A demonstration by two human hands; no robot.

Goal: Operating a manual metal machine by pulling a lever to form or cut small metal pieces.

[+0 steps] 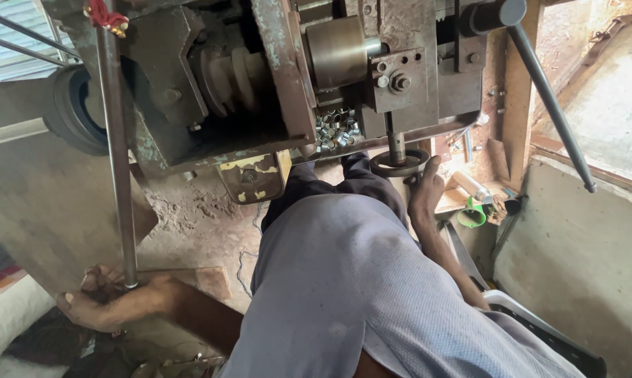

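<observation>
Head view: left hand [109,302] closed around the base of a long steel rod [116,154] standing beside the machine [274,77]. Right hand [425,192] grips the small handwheel [398,162] under the machine, near loose metal pieces [335,128].

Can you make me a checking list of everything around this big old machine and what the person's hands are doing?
Surface: dusty dirt floor.
Job's things: rusty machine; long metal rod; small handwheel; heap of shiny metal pieces.
Clutter: green cup and bits on a wooden ledge.
Hands: left hand at the rod's lower end; right hand on the handwheel.
Cables: thin wire on floor.
Surroundings: tyre, long lever, concrete wall.
</observation>
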